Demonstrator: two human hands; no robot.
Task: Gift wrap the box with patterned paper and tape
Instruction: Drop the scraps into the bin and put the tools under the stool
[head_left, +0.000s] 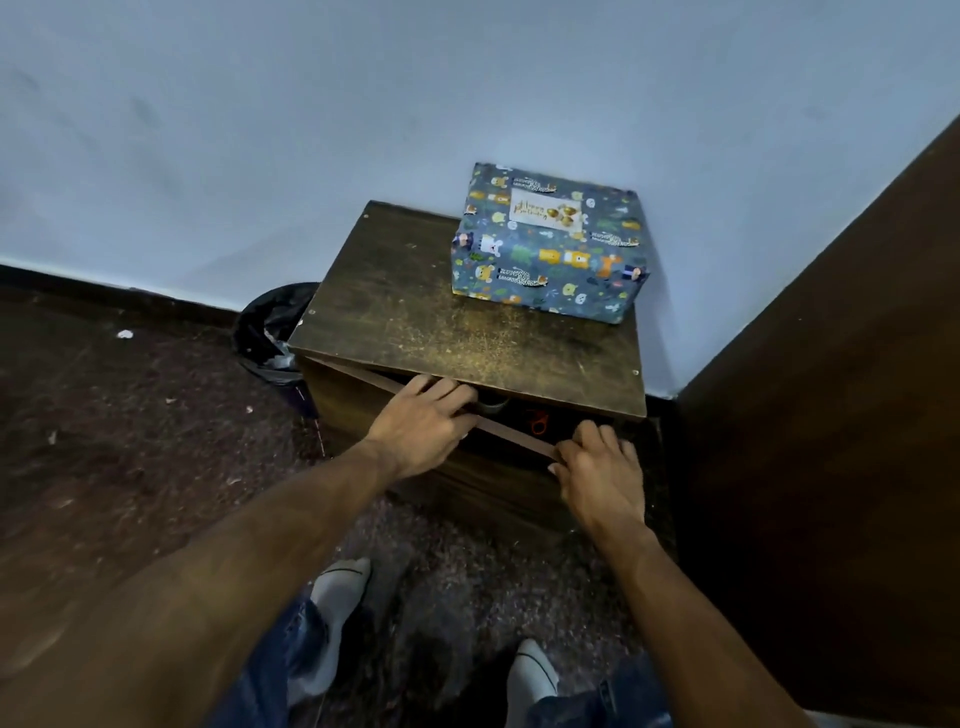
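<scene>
A box wrapped in blue paper with animal prints sits at the back right of a dark wooden cabinet top; a pale greeting label is stuck on its upper face. Below the top, a drawer stands slightly pulled out. My left hand grips the drawer's front edge at its left, fingers hooked over it. My right hand grips the same edge further right. Inside the gap something orange and a round grey shape show dimly.
A black bin with a liner stands left of the cabinet against the pale wall. A dark wooden panel rises on the right. The carpet is dark with small scraps. My feet in white socks are below.
</scene>
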